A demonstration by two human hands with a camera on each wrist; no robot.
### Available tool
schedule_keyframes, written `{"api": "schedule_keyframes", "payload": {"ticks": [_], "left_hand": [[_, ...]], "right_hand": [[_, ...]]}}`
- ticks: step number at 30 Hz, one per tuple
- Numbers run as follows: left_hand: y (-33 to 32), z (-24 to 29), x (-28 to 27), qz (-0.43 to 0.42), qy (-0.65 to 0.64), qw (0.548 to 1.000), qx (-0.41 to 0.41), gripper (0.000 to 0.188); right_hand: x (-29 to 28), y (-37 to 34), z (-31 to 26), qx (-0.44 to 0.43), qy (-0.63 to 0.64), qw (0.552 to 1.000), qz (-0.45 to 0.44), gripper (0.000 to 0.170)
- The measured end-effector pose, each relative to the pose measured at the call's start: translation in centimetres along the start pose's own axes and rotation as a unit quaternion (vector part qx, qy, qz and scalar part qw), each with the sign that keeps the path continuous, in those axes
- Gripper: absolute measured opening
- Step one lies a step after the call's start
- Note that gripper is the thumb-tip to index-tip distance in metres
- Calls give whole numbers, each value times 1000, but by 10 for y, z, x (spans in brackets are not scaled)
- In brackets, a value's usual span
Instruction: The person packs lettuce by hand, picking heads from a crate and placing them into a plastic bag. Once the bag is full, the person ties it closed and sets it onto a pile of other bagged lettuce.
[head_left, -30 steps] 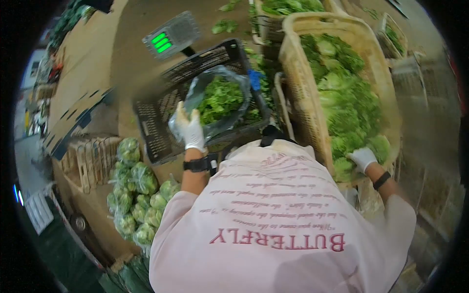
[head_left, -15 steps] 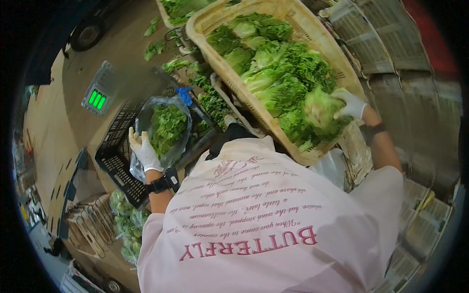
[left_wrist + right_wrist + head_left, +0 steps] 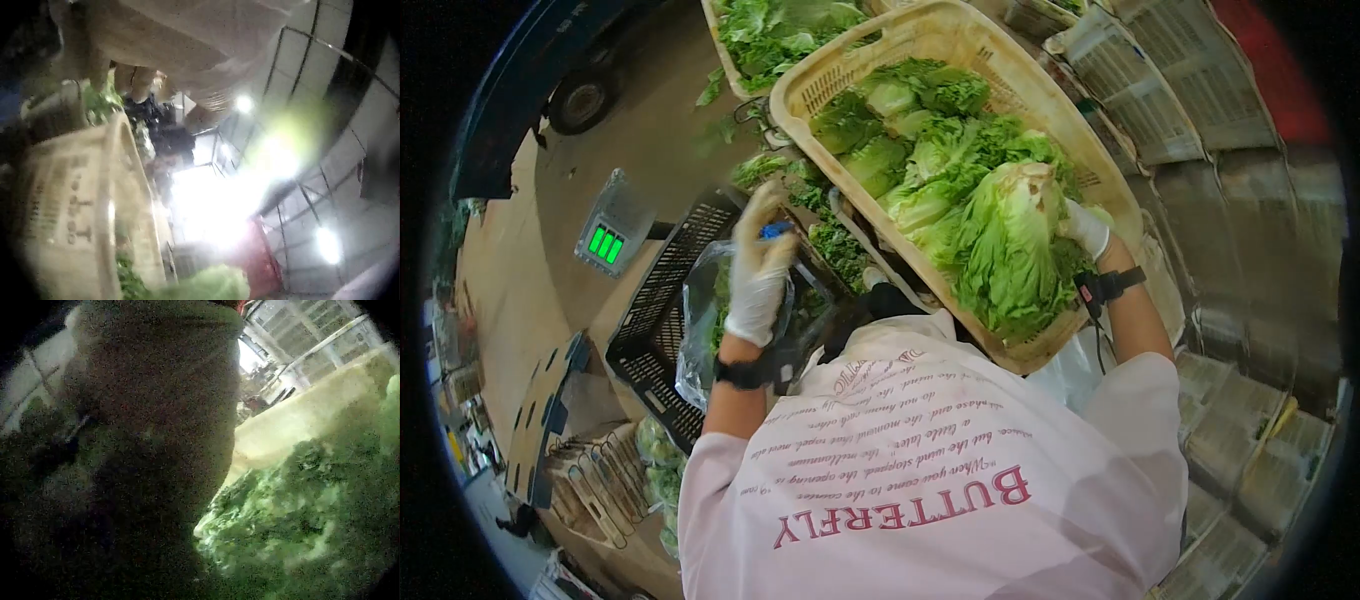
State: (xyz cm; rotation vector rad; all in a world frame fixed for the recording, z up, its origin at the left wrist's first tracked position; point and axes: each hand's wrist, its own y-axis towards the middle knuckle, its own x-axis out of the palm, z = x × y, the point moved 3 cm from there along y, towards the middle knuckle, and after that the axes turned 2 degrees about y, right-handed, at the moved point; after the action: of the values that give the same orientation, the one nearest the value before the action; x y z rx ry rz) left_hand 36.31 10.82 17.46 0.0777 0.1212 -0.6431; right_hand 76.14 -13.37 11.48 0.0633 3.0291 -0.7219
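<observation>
My gloved right hand [image 3: 1088, 230] grips a head of lettuce [image 3: 1012, 240] from its right side, with the pale cut stem end facing up. The leaves hide most of those fingers. This lettuce overlaps others in a large yellowish plastic basket [image 3: 795, 90]. In the head view my gloved left hand [image 3: 760, 275] is raised with nothing in its grasp, fingers apart and slightly bent. It is over the right part of a black crate [image 3: 650, 290] lined with a clear plastic bag [image 3: 695, 330]. The hand covers much of the greens in the bag.
A scale display [image 3: 610, 235] with green digits stands left of the crate. Another basket of greens [image 3: 785, 30] is behind. Loose leaves [image 3: 835, 240] lie between crate and basket. Bagged vegetables [image 3: 658, 465] are at lower left, and stacked crates [image 3: 1140, 80] at right.
My right hand has lifted the head of lettuce from the basket's near end and turned it stem up. My left hand has left the bag's edge and moved right. The head view has swung right.
</observation>
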Motion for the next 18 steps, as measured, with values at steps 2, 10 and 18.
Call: {"api": "schedule_keyframes", "payload": {"ticks": [2,10,18], "left_hand": [[23,22,37,-123,37,990,53,59],[48,26,114,-361,48,931,39,47],[74,8,119,-483,292,823,55,21]], "right_hand": [[31,15,-25,-26,73,997,-27,83],[82,27,-68,85,102,977,-164,70],[64,10,-29,150,73,976,-137,55]]}}
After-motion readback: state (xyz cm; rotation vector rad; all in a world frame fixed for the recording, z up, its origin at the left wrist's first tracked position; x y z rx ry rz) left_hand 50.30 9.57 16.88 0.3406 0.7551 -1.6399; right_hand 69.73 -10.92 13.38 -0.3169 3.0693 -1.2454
